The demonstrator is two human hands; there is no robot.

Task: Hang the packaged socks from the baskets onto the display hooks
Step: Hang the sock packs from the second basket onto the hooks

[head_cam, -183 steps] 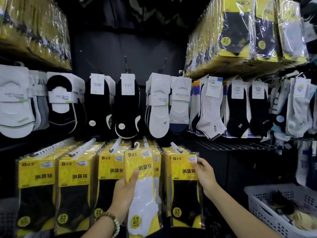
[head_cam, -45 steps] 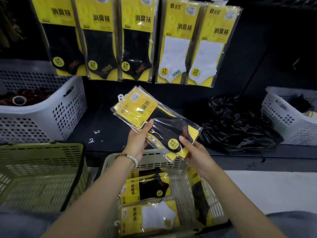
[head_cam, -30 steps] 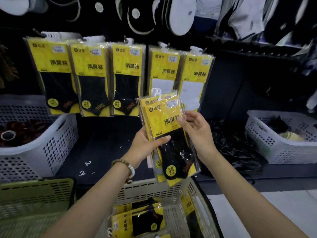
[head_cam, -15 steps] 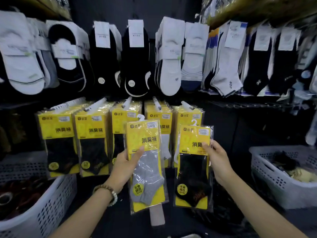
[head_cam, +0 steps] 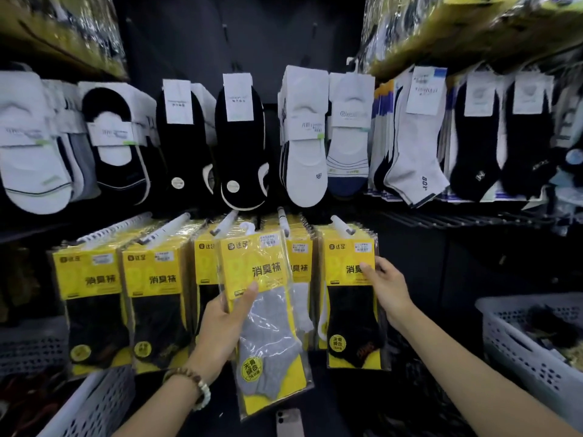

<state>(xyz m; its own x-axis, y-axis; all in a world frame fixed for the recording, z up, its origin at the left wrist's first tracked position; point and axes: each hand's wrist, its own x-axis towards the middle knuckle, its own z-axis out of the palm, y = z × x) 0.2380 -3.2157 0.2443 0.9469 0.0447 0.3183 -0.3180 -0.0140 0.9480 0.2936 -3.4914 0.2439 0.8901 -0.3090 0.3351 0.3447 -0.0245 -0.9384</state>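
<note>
My left hand (head_cam: 224, 326) grips a yellow pack of grey socks (head_cam: 265, 313) upright in front of the middle hooks, its white hanger loop near the third hook (head_cam: 227, 223). My right hand (head_cam: 383, 287) pinches the right edge of a yellow pack of black socks (head_cam: 350, 298), which hangs at the front of the rightmost hook (head_cam: 342, 227). Further yellow packs (head_cam: 94, 298) fill the white hooks to the left.
Loose socks on cards hang in a row above (head_cam: 303, 137). A white basket (head_cam: 536, 342) with socks stands at the right, another white basket (head_cam: 91, 402) at the lower left. A phone (head_cam: 288, 421) lies below the grey pack.
My right hand has moved the black-sock pack up and right onto the rightmost hook. My left hand has raised the grey-sock pack toward the middle hooks. The view has come closer.
</note>
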